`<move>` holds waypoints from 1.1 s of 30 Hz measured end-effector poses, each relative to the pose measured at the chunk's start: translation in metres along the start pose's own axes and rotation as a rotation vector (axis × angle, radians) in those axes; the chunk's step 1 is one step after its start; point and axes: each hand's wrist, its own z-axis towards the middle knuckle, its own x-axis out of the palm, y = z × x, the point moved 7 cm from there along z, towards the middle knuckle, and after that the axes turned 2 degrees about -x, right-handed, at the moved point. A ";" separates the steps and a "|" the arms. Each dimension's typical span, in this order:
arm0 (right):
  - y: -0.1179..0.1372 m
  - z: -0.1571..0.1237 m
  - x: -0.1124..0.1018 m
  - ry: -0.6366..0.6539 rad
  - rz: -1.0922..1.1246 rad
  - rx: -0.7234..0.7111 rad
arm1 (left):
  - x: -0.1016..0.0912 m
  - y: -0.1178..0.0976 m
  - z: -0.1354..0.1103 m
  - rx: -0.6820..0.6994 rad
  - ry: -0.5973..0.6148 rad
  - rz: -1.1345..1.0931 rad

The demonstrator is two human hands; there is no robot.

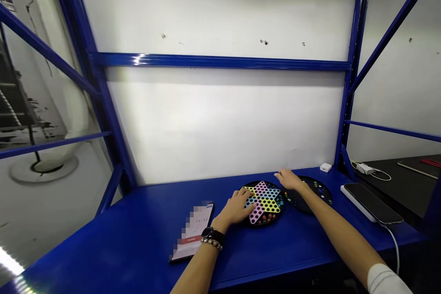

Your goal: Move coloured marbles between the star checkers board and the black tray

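Note:
A round Chinese checkers board [270, 205] with a star of pink, yellow and blue fields lies on the blue table; coloured marbles sit around its edge. My left hand [237, 207] rests on the board's left side, fingers spread over the holes. Just beyond the gap between the board and a round black tray [302, 205], my right hand [288, 179] is held with its fingers closed together. Whatever those fingers hold, if anything, is too small to make out. Several small marbles lie in the tray, which my right forearm partly covers.
Left of the board lies a tablet or phone [195, 234] with a lit screen. At the right are a dark-screened phone [374, 202] on a white block with a cable, and a small white adapter [325, 167]. Blue frame posts [344, 101] border the table [155, 220].

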 end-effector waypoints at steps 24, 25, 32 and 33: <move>0.105 0.013 0.054 0.095 -0.021 -0.257 | -0.010 -0.005 -0.002 0.080 0.020 -0.101; 0.106 0.013 0.056 0.096 -0.008 -0.258 | -0.011 -0.005 -0.002 0.081 0.022 -0.100; 0.107 0.011 0.062 0.024 -0.030 -0.300 | -0.013 -0.008 -0.003 0.082 0.020 -0.091; 0.106 0.010 0.062 0.014 -0.033 -0.300 | -0.013 -0.008 -0.003 0.083 0.017 -0.091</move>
